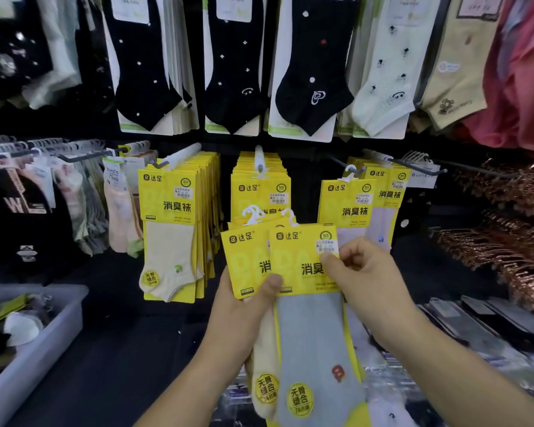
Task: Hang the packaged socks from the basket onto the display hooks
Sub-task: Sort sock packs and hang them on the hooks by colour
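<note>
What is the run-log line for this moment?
left hand: grips fanned sock packs | right hand: pinches grey-sock pack, top corner | display hooks: none receiving a pack | basket: lower left, items inside

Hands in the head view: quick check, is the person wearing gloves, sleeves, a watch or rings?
No. The left hand and right hand are bare: no gloves, no rings that show. The left forearm and right forearm are uncovered to the frame's edge: no sleeve, watch or bracelet in sight.
</note>
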A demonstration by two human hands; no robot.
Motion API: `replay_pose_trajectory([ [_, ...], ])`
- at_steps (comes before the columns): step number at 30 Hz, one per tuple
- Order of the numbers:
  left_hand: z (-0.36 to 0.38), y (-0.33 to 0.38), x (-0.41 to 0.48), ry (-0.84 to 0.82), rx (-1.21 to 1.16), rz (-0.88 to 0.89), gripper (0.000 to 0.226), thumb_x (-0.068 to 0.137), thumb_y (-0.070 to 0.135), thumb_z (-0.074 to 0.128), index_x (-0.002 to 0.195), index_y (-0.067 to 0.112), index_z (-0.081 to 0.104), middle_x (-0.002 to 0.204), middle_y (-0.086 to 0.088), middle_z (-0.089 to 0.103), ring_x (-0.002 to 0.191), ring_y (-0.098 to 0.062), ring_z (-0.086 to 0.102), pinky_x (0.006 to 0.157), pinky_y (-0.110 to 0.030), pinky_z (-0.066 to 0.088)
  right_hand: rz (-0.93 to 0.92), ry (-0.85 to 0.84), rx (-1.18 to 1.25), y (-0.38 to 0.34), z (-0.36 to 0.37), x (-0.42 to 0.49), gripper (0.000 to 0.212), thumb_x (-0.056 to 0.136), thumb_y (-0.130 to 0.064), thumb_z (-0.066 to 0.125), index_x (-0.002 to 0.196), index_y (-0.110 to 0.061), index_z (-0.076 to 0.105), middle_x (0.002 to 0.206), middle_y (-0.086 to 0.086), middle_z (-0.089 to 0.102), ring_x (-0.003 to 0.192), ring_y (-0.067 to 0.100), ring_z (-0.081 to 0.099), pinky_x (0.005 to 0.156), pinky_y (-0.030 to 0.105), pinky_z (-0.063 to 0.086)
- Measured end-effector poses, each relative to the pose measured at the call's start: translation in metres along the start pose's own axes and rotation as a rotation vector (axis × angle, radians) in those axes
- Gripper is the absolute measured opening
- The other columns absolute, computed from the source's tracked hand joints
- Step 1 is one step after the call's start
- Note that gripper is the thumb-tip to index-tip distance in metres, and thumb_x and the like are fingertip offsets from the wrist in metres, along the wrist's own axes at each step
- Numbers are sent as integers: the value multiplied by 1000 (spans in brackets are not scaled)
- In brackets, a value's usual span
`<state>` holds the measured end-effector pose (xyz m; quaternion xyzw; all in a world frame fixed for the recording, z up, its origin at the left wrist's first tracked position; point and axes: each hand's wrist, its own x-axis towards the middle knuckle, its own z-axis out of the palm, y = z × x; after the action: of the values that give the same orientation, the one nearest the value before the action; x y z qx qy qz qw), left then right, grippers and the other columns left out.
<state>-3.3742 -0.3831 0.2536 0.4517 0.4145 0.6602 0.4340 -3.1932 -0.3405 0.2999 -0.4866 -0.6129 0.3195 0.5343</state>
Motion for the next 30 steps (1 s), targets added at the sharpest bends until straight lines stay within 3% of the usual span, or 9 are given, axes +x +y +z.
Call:
replay_pose_trajectory([
  [3, -2, -4, 2, 16, 50, 17, 57, 68, 33, 87, 120, 24, 66, 108, 6, 82, 93, -11, 80, 68, -18, 61, -64, 19, -40, -6, 1, -1, 25, 81, -25, 80, 95, -22, 60, 82, -12, 62, 68, 4, 57, 58, 14, 46],
  [5, -3, -6, 4, 32, 97, 48, 58, 68, 36, 87, 121, 27, 65, 109, 9, 81, 95, -10, 80, 71, -18, 61, -232, 43, -123, -17, -2, 2, 33, 84, -20, 78, 108, -32, 59, 99, -16, 60, 89, 2, 59, 72, 15, 48],
  [8, -3, -7, 3, 52, 179, 80, 58, 67, 41, 87, 119, 35, 63, 107, 20, 79, 94, -1, 77, 70, -14, 59, -451, -20, -316, -36, -4, 9, 17, 90, -23, 70, 98, -37, 65, 100, -20, 61, 104, 2, 54, 85, 16, 42],
  [12, -2, -12, 3, 59, 258, 76, 53, 73, 39, 91, 117, 41, 60, 106, 27, 76, 94, 5, 75, 70, -12, 58, -326, -180, -453, -45, 3, 17, 6, 90, -34, 69, 91, -29, 68, 92, -14, 65, 95, 2, 57, 85, 29, 50],
  [15, -3, -16, 5, 59, 283, 67, 50, 79, 27, 92, 115, 39, 60, 104, 28, 76, 90, 6, 75, 68, -12, 57, -248, -177, -420, -48, 5, 19, 7, 88, -32, 74, 86, -28, 70, 84, -13, 68, 85, 1, 61, 81, 34, 54],
  [18, -5, -18, 6, 48, 306, 66, 50, 80, 26, 92, 116, 36, 60, 103, 28, 76, 91, 7, 74, 68, -11, 56, -98, -257, -313, -51, 2, 24, 8, 87, -26, 77, 82, -21, 75, 82, 3, 73, 72, 10, 64, 75, 37, 58],
  [23, -7, -17, 5, 17, 322, 67, 51, 79, 26, 92, 117, 36, 59, 106, 29, 75, 95, 7, 73, 72, -10, 57, 162, -353, -51, -56, -10, 33, 8, 88, -17, 76, 80, -15, 78, 89, 1, 78, 91, 19, 74, 77, 26, 55],
  [27, -6, -15, 6, -16, 309, 57, 51, 78, 28, 92, 117, 37, 60, 106, 28, 76, 94, 6, 74, 74, -12, 58, -33, -251, -217, -54, -11, 31, 12, 92, -19, 72, 81, -22, 75, 85, -2, 76, 78, 7, 68, 69, 17, 54],
  [30, -4, -13, 6, -31, 258, 55, 57, 70, 40, 91, 118, 37, 60, 106, 27, 76, 95, 4, 75, 73, -13, 59, -183, -214, -343, -54, -12, 28, 13, 95, -21, 69, 84, -28, 72, 82, -4, 72, 77, 8, 64, 69, 21, 52],
])
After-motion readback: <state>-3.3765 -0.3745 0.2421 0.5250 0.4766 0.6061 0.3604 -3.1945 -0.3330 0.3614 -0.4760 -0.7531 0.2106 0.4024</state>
